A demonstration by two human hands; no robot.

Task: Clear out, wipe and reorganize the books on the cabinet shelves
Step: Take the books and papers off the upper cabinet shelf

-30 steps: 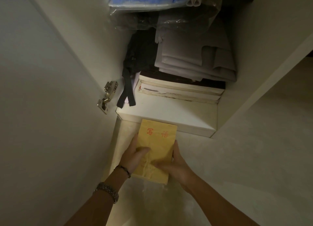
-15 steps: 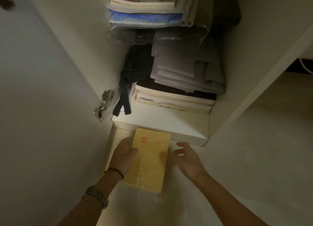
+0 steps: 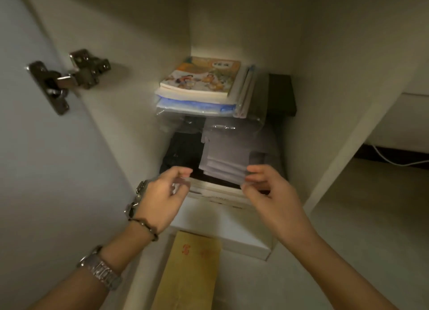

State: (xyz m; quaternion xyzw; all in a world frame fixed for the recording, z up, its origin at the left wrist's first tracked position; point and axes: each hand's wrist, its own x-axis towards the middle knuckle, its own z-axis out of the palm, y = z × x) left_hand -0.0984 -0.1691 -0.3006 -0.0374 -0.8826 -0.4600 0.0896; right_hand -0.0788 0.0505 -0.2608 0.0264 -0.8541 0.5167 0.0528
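Both hands are reaching into the cabinet point(image 3: 144, 96) at its lower shelf point(image 3: 222, 237). The left hand point(image 3: 160, 198) is curling its fingers at the left end of the pile, fingertips seeming to pinch the edge of a clear plastic sleeve; the blur there is keeping me from being sure. The right hand point(image 3: 271, 193) is doing the same at the right end, thumb and forefinger closing on the front edge of the grey folded stack point(image 3: 225, 161).

To my eye the step in hand is lifting this pile off the shelf. It is looking best done with both hands sliding under the white books point(image 3: 216, 193) at the bottom, not only pinching the top layer, since the folded sheets and slick plastic are likely to slip apart. Drawing it straight out and level should be keeping the black fabric point(image 3: 183, 151) from snagging.

The cabinet is holding two levels. The upper one is carrying a picture book point(image 3: 204, 77) lying flat on a blue folder point(image 3: 192, 105), clear sleeves beside it, and a dark flat thing point(image 3: 281, 93) at the back right. The lower shelf is bearing the black fabric, the grey stack and the white books beneath. The yellow book point(image 3: 190, 270) is lying flat on the floor just in front of the shelf, apart from both hands. A hinge point(image 3: 67, 77) is joining the open door to the left wall.
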